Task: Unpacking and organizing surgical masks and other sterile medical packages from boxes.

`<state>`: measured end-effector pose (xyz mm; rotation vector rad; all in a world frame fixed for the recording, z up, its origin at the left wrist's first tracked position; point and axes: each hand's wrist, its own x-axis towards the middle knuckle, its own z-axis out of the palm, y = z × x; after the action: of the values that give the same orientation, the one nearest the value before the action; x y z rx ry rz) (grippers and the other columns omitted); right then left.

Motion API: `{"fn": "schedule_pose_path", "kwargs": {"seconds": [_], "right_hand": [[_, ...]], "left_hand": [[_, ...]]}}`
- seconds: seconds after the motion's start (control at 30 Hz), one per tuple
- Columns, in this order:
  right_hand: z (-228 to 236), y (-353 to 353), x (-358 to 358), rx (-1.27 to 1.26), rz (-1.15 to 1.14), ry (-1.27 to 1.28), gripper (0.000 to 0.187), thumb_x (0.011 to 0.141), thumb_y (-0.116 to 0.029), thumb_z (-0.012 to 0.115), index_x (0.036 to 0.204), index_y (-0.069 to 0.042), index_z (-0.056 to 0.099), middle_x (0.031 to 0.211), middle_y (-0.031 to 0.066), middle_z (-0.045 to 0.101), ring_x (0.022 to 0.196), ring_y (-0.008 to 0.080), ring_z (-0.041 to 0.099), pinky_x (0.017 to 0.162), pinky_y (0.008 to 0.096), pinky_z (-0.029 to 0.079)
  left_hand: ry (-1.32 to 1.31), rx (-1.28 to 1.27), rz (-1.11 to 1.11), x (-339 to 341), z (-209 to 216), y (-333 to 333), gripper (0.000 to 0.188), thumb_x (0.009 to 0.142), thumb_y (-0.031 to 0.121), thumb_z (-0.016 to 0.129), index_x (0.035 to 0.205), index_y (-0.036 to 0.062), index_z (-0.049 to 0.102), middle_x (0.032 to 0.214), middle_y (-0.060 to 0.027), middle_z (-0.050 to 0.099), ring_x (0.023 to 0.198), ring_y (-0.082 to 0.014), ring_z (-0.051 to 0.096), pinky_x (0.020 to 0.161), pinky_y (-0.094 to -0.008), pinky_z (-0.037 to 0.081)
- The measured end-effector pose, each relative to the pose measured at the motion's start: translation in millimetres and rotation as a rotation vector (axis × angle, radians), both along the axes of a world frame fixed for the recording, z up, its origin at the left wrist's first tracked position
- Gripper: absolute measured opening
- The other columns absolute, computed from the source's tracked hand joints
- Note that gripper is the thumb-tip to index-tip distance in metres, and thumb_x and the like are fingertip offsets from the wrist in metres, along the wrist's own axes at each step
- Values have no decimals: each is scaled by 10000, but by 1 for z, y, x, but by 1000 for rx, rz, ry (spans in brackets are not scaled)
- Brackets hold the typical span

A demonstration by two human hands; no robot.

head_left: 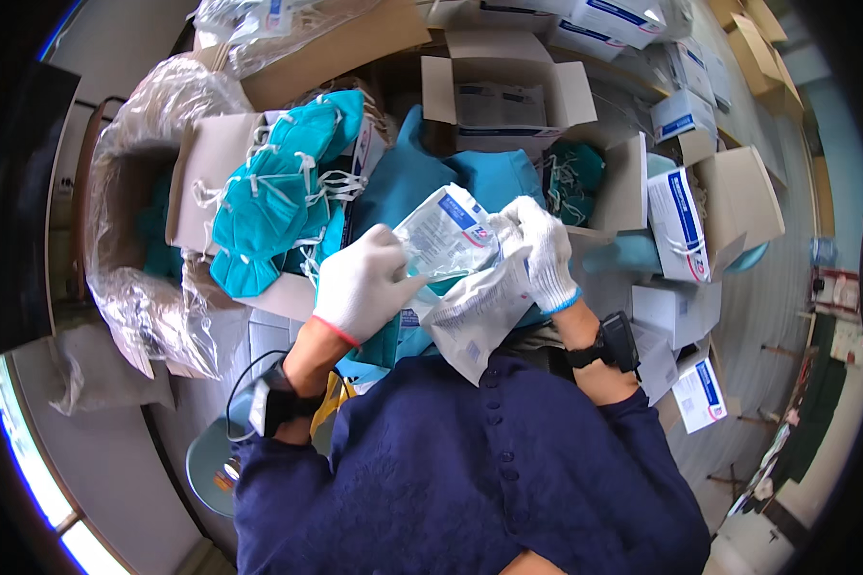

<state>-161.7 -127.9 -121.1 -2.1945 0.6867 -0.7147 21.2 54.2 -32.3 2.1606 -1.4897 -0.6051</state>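
Observation:
In front of my chest I hold a clear and white printed plastic bag [448,233] between both hands. My left hand [362,286], in a white knit glove with a red cuff edge, pinches the bag's left side. My right hand [545,251], in a matching glove with a blue cuff edge, grips its upper right side. A loose flap of the bag hangs down towards my shirt. Something teal shows at the bag's middle, mostly hidden by the film. Just left of my left hand, teal face masks [268,196] with white straps lie heaped on an open carton.
A plastic-lined box [115,201] stands at the far left. An open carton [503,105] is straight ahead, and another holding dark teal masks [575,177] sits to its right. Small white-and-blue boxes [681,225] stand at right. A teal stool [211,465] is at lower left.

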Motion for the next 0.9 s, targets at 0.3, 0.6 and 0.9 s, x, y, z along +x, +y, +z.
{"fn": "schedule_pose_path", "kwargs": {"seconds": [0.3,0.6,0.9], "right_hand": [[3,20,7,385,-117,-29,124,955,-131,612,897,-22,604,814,144,652,677,269,674,637,364,513],[12,20,18,631,-93,75,121,931,-137,653,951,-18,650,738,122,643,662,201,602,667,324,492],[35,24,4,384,174,392,381,814,-357,788,831,10,687,779,205,674,682,285,679,650,373,525]], "left_hand": [[-86,-38,-299,-24,-16,-17,281,781,282,736,987,96,696,990,-93,655,813,-310,681,700,-391,548],[881,-474,328,-17,16,-12,135,853,-45,620,976,-3,657,911,-18,644,781,-66,584,680,-226,467],[-224,-530,363,56,41,-43,231,819,198,710,679,31,635,640,-96,599,576,-220,554,563,-338,452]]}}
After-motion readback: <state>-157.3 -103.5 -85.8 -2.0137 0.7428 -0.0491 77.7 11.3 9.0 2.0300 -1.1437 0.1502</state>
